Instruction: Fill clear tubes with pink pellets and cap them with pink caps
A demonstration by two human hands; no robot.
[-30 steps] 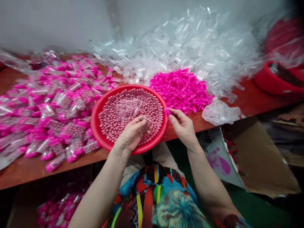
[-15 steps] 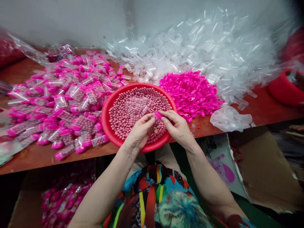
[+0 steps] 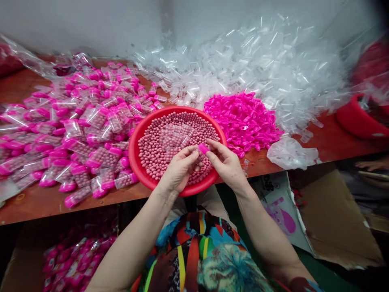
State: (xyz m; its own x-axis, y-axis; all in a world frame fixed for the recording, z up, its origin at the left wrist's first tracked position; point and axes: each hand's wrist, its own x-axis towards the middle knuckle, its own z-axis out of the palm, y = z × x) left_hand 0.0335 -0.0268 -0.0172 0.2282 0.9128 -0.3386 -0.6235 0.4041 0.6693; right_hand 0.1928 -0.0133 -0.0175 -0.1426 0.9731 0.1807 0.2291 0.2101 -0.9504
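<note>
A red bowl (image 3: 135, 162) full of small pink balls (image 3: 158, 146) sits at the front edge of the brown table (image 3: 36, 202). Both hands meet over the bowl's near right side. My left hand (image 3: 179, 170) is curled around a small clear tube that is mostly hidden in the fingers. My right hand (image 3: 226, 164) pinches a bright pink cap (image 3: 203, 148) at the tube's end. A few empty clear tubes (image 3: 178, 136) lie on the balls.
A spread of filled, pink-capped tubes (image 3: 75, 121) covers the table's left. A heap of pink caps (image 3: 243, 119) lies right of the bowl, a big pile of clear tubes (image 3: 258, 65) behind. Another red bowl (image 3: 358, 119) stands far right. A carton of filled tubes (image 3: 69, 263) sits under the table.
My right hand carried a pink cap from the bowl's right rim leftward to meet my left hand. The two hands now touch over the bowl.
</note>
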